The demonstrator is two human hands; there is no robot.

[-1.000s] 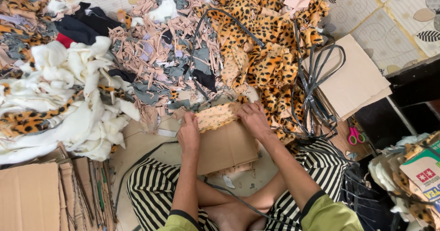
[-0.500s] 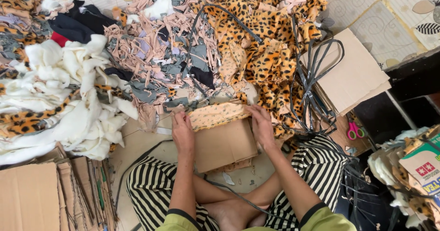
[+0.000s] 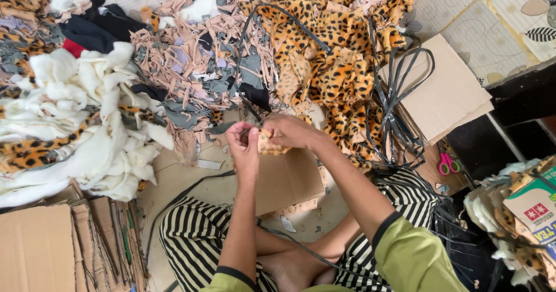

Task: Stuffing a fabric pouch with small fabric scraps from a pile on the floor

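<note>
We pinch the small leopard fabric scrap (image 3: 271, 144) btwn both hands: left hand (image 3: 244, 144) at its 9 o'clock, right hand (image 3: 292, 131) at 2, fingers shut on it, above the cardboard piece (image 3: 289, 179).

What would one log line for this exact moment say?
left hand: pinching leopard-print scrap | right hand: gripping same scrap | below: cardboard piece | around: fabric scraps, white stuffing
</note>
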